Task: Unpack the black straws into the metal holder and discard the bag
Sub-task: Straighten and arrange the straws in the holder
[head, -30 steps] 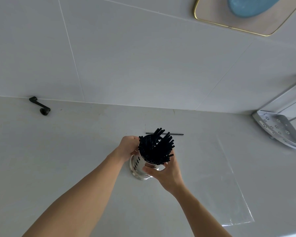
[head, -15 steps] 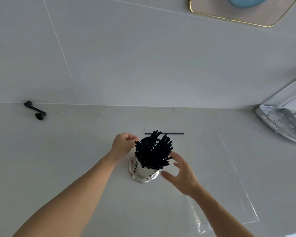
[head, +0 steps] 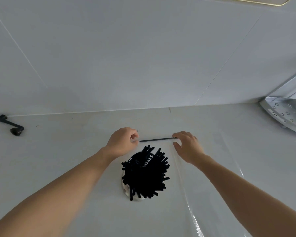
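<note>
The metal holder [head: 138, 198] stands on the white counter, packed with black straws [head: 144, 175] that hide most of it. One loose black straw [head: 158, 139] lies flat on the counter just beyond the holder. My left hand [head: 122, 141] has thumb and forefinger pinched at the straw's left end. My right hand [head: 186, 145] is open, fingers spread, with its fingertips at the straw's right end. The clear plastic bag [head: 215, 171] lies flat on the counter to the right of the holder, under my right forearm.
A small black crank-shaped part [head: 10, 125] lies at the far left by the wall. A perforated metal rack [head: 286, 114] sits at the right corner. The tiled wall rises directly behind the loose straw, and a gold-rimmed edge [head: 263, 1] shows at the top.
Both hands left the holder and moved away from me to the loose straw. My left hand closed on its left end; my right hand reached its right end. The view tilted down.
</note>
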